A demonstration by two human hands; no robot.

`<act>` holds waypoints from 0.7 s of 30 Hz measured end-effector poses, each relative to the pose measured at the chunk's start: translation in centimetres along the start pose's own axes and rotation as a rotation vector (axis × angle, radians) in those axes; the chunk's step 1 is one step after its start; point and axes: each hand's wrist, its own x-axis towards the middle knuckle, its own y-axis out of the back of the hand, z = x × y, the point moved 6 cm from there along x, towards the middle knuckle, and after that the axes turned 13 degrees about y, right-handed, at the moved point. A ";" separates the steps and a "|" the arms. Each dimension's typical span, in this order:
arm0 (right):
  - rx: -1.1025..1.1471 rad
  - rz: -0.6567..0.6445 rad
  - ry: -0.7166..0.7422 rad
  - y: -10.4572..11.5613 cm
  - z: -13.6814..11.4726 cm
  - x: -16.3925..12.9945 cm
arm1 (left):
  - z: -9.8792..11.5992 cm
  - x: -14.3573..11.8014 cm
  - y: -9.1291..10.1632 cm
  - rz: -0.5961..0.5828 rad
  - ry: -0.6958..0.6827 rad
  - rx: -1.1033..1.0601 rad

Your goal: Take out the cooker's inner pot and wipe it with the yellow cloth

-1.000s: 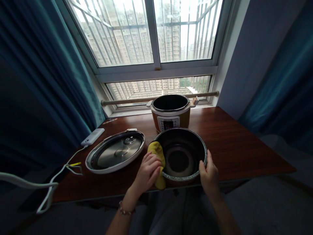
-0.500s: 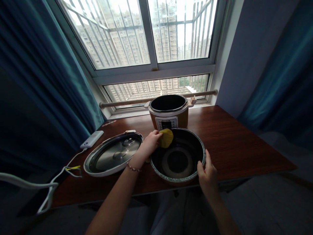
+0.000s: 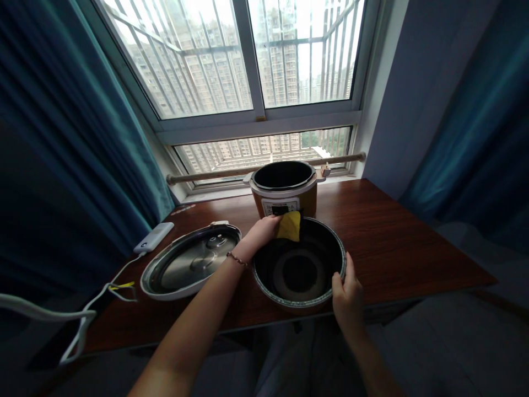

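The left hand reaches forward over the table and is closed around a yellow cloth, pressing it against the far rim of the dark inner pot. The pot sits upright near the table's front edge, its mouth open to the camera and a patterned band running round its rim. The right hand grips the pot's near right rim, thumb over the edge and fingers curled on the outside wall. A beaded bracelet circles the left wrist. Just behind the pot stands the orange cooker, open at the top, with its control panel facing the person; the cloth lies just in front of that panel. To the left of the pot a round lid lies on the table with its shiny metal inner side up, near the pot but apart from it. Farther left, near the table's edge, a white power bank lies with a white cable running off toward the lower left. Teal curtains hang on both sides of a barred window.
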 end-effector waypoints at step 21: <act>0.058 0.084 0.011 -0.4 0.5 -0.2 | 4.0 -14.0 1.9 -0.227 0.120 0.709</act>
